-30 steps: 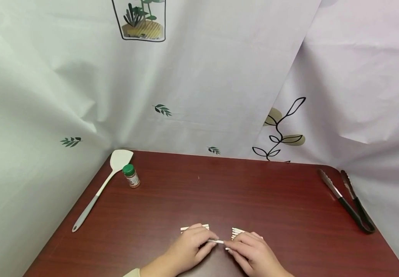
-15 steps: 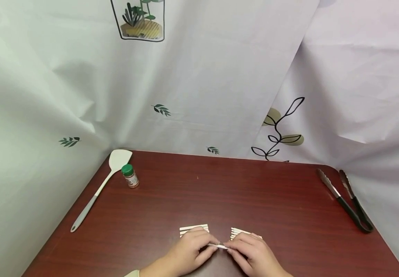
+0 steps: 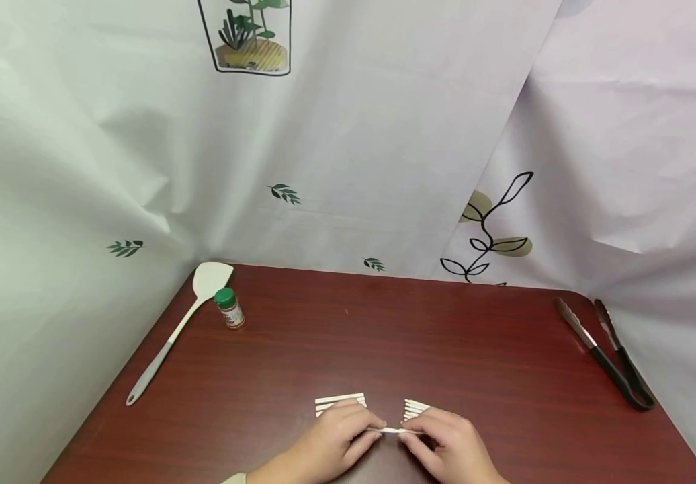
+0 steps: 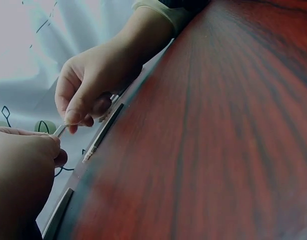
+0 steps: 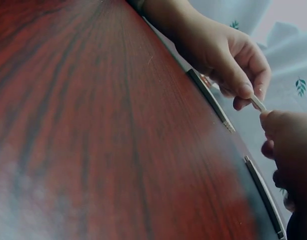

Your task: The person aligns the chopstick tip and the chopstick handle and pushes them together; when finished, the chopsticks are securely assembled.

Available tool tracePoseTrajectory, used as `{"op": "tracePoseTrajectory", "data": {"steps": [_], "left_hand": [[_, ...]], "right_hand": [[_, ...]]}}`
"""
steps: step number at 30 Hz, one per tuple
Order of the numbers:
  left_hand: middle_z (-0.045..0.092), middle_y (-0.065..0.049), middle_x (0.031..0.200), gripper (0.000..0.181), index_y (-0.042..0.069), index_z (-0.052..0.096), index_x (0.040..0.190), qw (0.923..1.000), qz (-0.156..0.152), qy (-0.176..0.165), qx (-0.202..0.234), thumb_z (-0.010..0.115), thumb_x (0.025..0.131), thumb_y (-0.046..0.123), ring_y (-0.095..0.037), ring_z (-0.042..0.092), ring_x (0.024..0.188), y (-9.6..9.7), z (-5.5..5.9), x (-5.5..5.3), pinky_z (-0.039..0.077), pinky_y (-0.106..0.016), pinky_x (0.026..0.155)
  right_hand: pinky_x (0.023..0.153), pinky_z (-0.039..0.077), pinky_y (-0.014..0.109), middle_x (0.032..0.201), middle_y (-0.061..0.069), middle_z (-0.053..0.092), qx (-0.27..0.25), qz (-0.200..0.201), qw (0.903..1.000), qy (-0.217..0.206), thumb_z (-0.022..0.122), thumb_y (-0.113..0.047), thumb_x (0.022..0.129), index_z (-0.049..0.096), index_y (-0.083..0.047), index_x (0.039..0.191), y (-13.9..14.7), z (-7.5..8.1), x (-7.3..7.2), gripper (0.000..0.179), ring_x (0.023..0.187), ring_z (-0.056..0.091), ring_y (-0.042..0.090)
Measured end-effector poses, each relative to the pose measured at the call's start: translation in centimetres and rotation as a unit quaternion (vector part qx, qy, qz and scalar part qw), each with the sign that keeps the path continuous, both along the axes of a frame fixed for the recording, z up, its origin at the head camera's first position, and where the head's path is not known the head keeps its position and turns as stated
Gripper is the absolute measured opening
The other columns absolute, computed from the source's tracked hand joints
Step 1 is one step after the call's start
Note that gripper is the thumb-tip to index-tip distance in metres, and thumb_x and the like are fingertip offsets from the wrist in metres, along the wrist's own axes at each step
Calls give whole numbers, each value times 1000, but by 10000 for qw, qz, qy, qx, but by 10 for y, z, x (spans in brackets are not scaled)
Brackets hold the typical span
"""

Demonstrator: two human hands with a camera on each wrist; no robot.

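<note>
A thin pale stick [image 3: 393, 430] is held level between my two hands, above the table near its front edge. My left hand [image 3: 337, 435] pinches its left part between thumb and fingertips. On the other side, thumb and fingertips of my right hand [image 3: 447, 444] pinch the right part. The left wrist view shows a short length of this stick [image 4: 60, 130] bridging the fingertips. Just behind the left hand lies a row of similar sticks [image 3: 338, 398], partly covered by it. A second row of sticks [image 3: 414, 408] lies behind the right hand, also partly hidden.
At the left edge of the dark red table [image 3: 348, 336] lie a white spatula [image 3: 169, 343] and a small green-capped spice jar [image 3: 230, 309]. Black-handled metal tongs [image 3: 611, 363] lie at the right edge. White printed cloth [image 3: 384, 134] hangs behind.
My right hand has shifted slightly right and now pinches the stick, which earlier met its fingertips at an end. The stick sits slightly lower and straighter. More of the left row shows.
</note>
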State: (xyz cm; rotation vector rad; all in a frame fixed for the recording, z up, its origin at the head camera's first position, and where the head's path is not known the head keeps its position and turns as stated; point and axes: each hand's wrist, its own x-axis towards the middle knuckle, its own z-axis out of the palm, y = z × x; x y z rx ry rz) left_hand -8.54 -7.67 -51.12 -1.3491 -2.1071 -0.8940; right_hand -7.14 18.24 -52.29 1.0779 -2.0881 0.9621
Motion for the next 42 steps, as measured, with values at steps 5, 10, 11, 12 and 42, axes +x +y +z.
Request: {"op": "tracePoseTrajectory", "data": {"steps": [5,10,11,12,42], "left_hand": [[72,10,101,19,16,72,107,10000,41,36,-62,81,92,10,-2,67,94,1,0,0,51,-17,92],[72,10,102,17,17,72,107,9999,42,45,-149,81,93,11,-2,67,94,2,1,0,51,-17,92],[72,10,102,17,17,72,107,9999,41,49,-155,80,93,11,-2,66,94,2,1,0,51,-17,92],[72,10,102,17,17,72,107,9998,42,51,-161,80,93,11,-2,66,94,2,1,0,50,-17,92],[72,9,100,6,15,73,108,9994,-6,275,207,70,103,14,-4,65,91,8,2,4,51,-18,89]], "right_hand": [[70,52,15,92,-17,70,-6,-173,9998,-128,77,-31,101,77,-28,96,1,0,2,6,80,64,-6],[70,51,14,92,-17,70,24,-99,9999,-84,77,-30,101,76,-28,95,2,0,2,6,80,64,-6],[70,51,14,91,-17,70,21,-80,9999,-61,77,-30,101,76,-27,95,2,0,2,6,79,64,-6],[69,51,14,91,-16,70,13,-61,10000,-35,77,-30,101,76,-27,95,2,1,1,7,79,63,-6],[64,47,10,80,-5,68,-628,665,9947,461,70,-20,105,74,-11,87,-14,21,1,21,68,60,2]]}}
